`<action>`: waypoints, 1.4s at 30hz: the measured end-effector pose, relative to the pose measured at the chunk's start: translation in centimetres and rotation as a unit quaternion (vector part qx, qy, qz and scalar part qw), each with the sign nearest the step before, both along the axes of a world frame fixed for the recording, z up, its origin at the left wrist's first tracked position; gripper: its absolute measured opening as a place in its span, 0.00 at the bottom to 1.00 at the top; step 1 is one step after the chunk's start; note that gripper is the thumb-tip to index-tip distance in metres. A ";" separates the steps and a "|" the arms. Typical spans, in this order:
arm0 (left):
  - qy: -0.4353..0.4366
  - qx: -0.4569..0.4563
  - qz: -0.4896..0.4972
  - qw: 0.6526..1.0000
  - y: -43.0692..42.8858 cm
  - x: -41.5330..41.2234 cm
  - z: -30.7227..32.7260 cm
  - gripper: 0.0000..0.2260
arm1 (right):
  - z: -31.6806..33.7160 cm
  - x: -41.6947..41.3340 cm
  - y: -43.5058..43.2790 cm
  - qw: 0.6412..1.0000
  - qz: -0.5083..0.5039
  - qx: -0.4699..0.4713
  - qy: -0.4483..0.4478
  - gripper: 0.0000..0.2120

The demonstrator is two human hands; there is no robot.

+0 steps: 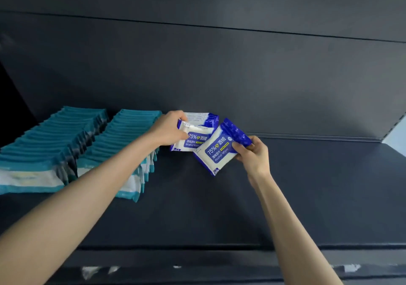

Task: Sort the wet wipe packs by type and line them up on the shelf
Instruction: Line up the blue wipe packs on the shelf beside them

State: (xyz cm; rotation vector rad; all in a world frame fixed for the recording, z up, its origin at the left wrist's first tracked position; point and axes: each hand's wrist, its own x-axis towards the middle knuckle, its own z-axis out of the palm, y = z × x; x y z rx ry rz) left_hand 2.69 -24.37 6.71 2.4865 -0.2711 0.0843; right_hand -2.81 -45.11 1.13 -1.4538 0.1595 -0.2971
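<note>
left grip (pixel 169 128) pinches blue pack (pixel 186 140) | right grip (pixel 254 152) pinches tilted pack (pixel 216 152) — overlapping it | teal rows (pixel 123 144) (two) alongside

a dark matte shelf (pixel 285 196) stands before a dark back panel (pixel 219 75) crossed by a thin slanting seam (pixel 197 25), pale light (pixel 398 137) shows past its far right end, and white scraps (pixel 92 271) mark the front lip (pixel 219 265).

Glossy plastic wipe packs (pixel 216 150); matt dark shelf (pixel 307 185).
</note>
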 end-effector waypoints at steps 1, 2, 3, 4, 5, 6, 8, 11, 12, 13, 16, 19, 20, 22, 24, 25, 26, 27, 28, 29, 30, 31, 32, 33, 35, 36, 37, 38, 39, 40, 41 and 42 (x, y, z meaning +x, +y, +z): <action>0.004 0.024 -0.012 1.000 0.3 0.8 0.0 0.14 | 0.0 0.6 0.3 1.000 0.003 0.000 -0.003 0.08; 0.005 0.043 -0.023 0.999 0.5 1.6 0.0 0.14 | -0.1 1.2 0.6 1.000 0.005 -0.002 -0.002 0.08; 0.006 0.059 -0.031 0.998 0.8 2.4 -0.1 0.14 | -0.2 1.7 0.9 1.000 0.009 -0.008 0.001 0.10; 0.006 0.074 -0.036 0.997 1.1 3.1 -0.1 0.14 | -0.3 2.2 1.2 1.000 0.013 -0.014 0.008 0.11; 0.008 0.086 -0.040 0.995 1.4 3.8 -0.2 0.13 | -0.5 2.7 1.4 0.999 0.019 -0.022 0.013 0.12; 0.012 0.094 -0.048 0.994 1.7 4.4 -0.2 0.11 | -0.6 3.0 1.7 0.999 0.024 -0.033 0.019 0.12; 0.022 0.109 -0.074 0.991 2.3 5.4 0.0 0.08 | -1.0 3.7 1.9 0.998 0.023 -0.058 0.033 0.10; 0.045 0.109 -0.115 0.986 3.1 6.1 0.6 0.07 | -1.8 4.6 2.2 0.994 0.005 -0.099 0.048 0.07; 0.050 0.103 -0.122 0.986 3.2 6.1 0.6 0.09 | -2.0 4.8 2.4 0.992 0.000 -0.117 0.051 0.07; 0.053 0.098 -0.128 0.986 3.3 6.1 0.6 0.10 | -2.2 4.9 2.7 0.988 -0.006 -0.144 0.052 0.06; 0.045 0.099 -0.143 0.984 3.5 6.1 0.2 0.14 | -2.4 5.4 3.6 0.973 -0.016 -0.222 0.057 0.06; 0.001 0.119 -0.149 0.982 3.2 6.1 -0.2 0.17 | -2.3 6.1 4.3 0.962 -0.009 -0.265 0.062 0.07; -0.014 0.131 -0.152 0.980 3.1 6.1 -0.3 0.17 | -2.4 6.4 4.5 0.957 -0.009 -0.281 0.066 0.07; -0.040 0.158 -0.156 0.974 3.0 6.2 -0.4 0.18 | -2.6 7.0 4.8 0.948 -0.017 -0.310 0.073 0.10; -0.062 0.173 -0.153 0.971 2.9 6.4 -0.6 0.18 | -2.8 7.4 5.0 0.939 -0.027 -0.336 0.074 0.14; -0.074 0.180 -0.152 0.969 2.9 6.5 -0.6 0.18 | -2.7 7.6 5.1 0.935 -0.032 -0.346 0.072 0.16; -0.087 0.188 -0.152 0.966 2.9 6.6 -0.6 0.18 | -2.7 7.6 5.2 0.930 -0.040 -0.357 0.070 0.17; -0.099 0.198 -0.154 0.963 2.8 6.7 -0.7 0.17 | -2.6 7.6 5.2 0.927 -0.048 -0.365 0.070 0.19; -0.109 0.209 -0.158 0.959 2.8 6.7 -0.7 0.17 | -2.5 7.6 5.2 0.925 -0.056 -0.369 0.067 0.20; -0.117 0.220 -0.162 0.955 2.7 6.8 -0.8 0.17 | -2.5 7.5 5.2 0.925 -0.061 -0.368 0.065 0.21; -0.122 0.229 -0.163 0.952 2.7 6.8 -0.8 0.16 | -2.5 7.5 5.2 0.927 -0.063 -0.365 0.061 0.23; -0.127 0.237 -0.164 0.949 2.6 6.9 -0.8 0.16 | -2.6 7.6 5.2 0.928 -0.061 -0.362 0.060 0.24; -0.131 0.244 -0.163 0.947 2.6 6.9 -0.8 0.16 | -2.6 7.6 5.2 0.928 -0.057 -0.363 0.058 0.24; -0.138 0.249 -0.162 0.945 2.5 7.0 -0.8 0.17 | -2.6 7.6 5.2 0.926 -0.055 -0.368 0.058 0.25; -0.161 0.262 -0.158 0.938 2.4 7.1 -1.0 0.17 | -2.6 7.9 5.2 0.917 -0.056 -0.390 0.058 0.25; -0.177 0.273 -0.158 0.932 2.3 7.1 -1.1 0.18 | -2.6 8.0 5.2 0.912 -0.058 -0.402 0.057 0.25; -0.192 0.285 -0.158 0.926 2.3 7.2 -1.2 0.18 | -2.5 8.1 5.1 0.907 -0.059 -0.414 0.057 0.26; -0.201 0.294 -0.158 0.921 2.2 7.3 -1.3 0.18 | -2.5 8.1 5.1 0.902 -0.060 -0.424 0.057 0.26; -0.203 0.299 -0.157 0.919 2.2 7.3 -1.3 0.17 | -2.4 8.2 5.1 0.897 -0.060 -0.433 0.060 0.26; -0.200 0.301 -0.156 0.920 2.2 7.2 -1.2 0.17 | -2.3 8.1 5.0 0.893 -0.060 -0.442 0.063 0.27; -0.196 0.301 -0.156 0.920 2.2 7.2 -1.2 0.17 | -2.3 8.1 5.1 0.888 -0.059 -0.450 0.065 0.27; -0.193 0.304 -0.156 0.920 2.2 7.1 -1.2 0.17 | -2.2 7.9 5.1 0.884 -0.058 -0.460 0.068 0.28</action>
